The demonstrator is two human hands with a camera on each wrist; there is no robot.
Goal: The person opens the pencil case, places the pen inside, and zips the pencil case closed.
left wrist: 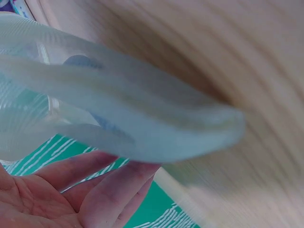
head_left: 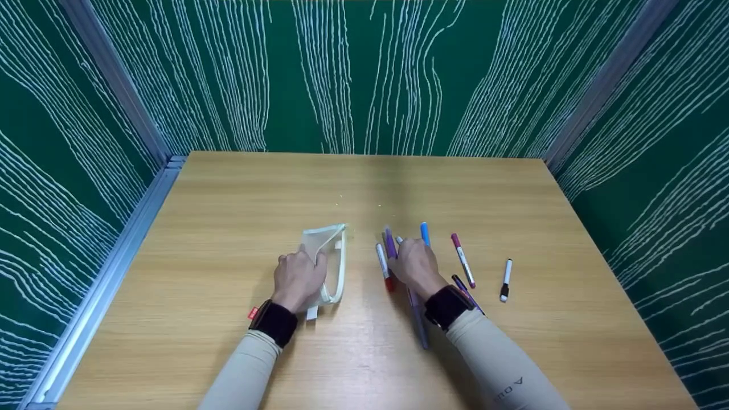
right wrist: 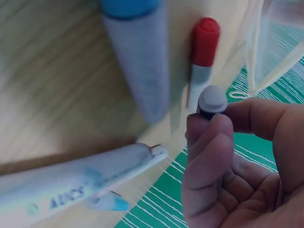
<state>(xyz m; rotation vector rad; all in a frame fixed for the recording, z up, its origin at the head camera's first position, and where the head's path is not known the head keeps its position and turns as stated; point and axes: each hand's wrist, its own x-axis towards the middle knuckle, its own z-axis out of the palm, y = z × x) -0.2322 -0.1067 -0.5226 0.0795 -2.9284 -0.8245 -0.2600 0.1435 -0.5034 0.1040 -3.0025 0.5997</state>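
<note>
My left hand (head_left: 299,279) grips a pale, see-through zip pouch (head_left: 337,273) that stands tilted on the table, its opening facing right. In the left wrist view the fingers (left wrist: 118,190) lie against the pouch's edge (left wrist: 190,137). My right hand (head_left: 417,266) is among scattered markers, pinching a marker (right wrist: 212,99) with a pale end and dark band between thumb and fingers; the rest of it is hidden. Close by lie a red-capped white marker (head_left: 384,267), a purple marker (head_left: 390,243) and a blue-capped marker (head_left: 425,232).
Right of the right hand lie a magenta-capped marker (head_left: 464,261), a dark-capped marker (head_left: 467,293) and a small black-capped white marker (head_left: 506,280). A long purple-grey pen (head_left: 418,322) lies beside the right wrist. Green walls with white lines (head_left: 359,80) enclose the wooden table (head_left: 228,193).
</note>
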